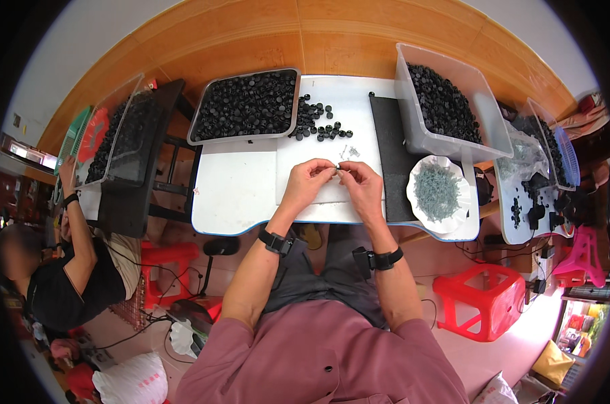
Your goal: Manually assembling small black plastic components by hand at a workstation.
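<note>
My left hand (pixel 309 180) and my right hand (pixel 359 180) meet over the white table (pixel 237 195), fingertips pinched together on a tiny part (pixel 338 167) too small to make out. Both wrists wear black bands. A loose heap of small black caps (pixel 318 121) lies on the table just beyond my hands. A grey tray (pixel 197 128) full of black caps stands at the far left of the table. To my right a white dish (pixel 419 176) holds thin grey metal pieces.
A clear bin (pixel 453 145) of black caps stands at the back right, beside a black mat (pixel 391 155). Another person (pixel 62 269) sits at the left next to a second clear bin (pixel 116 141). Red stools (pixel 483 299) stand on the floor. A cluttered side table (pixel 520 202) is at the right.
</note>
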Motion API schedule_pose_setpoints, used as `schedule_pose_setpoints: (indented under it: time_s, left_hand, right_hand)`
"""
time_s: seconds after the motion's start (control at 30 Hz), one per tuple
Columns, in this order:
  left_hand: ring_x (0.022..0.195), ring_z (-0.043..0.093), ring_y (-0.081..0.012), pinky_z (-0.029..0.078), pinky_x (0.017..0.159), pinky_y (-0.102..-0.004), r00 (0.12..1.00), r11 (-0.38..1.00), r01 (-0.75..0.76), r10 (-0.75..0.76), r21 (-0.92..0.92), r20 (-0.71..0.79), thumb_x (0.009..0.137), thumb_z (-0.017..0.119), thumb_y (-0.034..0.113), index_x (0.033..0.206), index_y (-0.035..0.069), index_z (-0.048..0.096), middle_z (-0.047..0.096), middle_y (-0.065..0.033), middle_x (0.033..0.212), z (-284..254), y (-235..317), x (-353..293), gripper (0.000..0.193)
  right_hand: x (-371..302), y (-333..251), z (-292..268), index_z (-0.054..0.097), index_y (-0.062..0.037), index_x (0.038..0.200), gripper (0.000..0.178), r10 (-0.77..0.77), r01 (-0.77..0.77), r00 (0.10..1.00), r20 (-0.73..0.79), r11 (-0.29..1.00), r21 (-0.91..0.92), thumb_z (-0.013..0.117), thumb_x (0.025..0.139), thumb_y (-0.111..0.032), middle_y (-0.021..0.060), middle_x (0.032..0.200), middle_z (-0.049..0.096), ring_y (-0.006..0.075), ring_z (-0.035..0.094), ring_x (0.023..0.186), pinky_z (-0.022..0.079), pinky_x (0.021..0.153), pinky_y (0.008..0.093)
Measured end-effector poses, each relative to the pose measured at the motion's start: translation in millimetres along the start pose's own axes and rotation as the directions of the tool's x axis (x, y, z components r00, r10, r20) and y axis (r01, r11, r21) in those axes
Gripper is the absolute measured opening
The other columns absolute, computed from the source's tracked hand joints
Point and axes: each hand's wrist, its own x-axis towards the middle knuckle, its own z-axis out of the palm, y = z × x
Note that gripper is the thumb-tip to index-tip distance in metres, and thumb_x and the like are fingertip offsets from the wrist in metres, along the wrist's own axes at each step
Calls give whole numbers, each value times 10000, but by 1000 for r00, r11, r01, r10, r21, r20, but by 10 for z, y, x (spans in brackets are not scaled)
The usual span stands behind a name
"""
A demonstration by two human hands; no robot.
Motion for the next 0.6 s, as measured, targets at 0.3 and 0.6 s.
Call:
schedule_pose_setpoints:
  time_s: [0.3,0.6]
  left_hand:
    - [879,690,-104,559,792,-246,998,995,3,-9,99,56,972,692,86,1101,-38,728,746,-58,960,-17,64,27,182]
    - [773,700,-332,545,738,-435,958,671,-8,217,742,-186,871,762,169,1151,6,707,710,-160,818,-27,298,459,329]
  right_hand:
    - [8,35,-31,726,44,1090,194,34,-34,999,1,999,18,732,906,-17,60,896,739,73,647,706,533,645,227]
    - [-8,-26,-6,709,46,1059,168,27,-18,990,-136,998,67,738,903,-6,40,896,716,49,624,711,505,631,199]
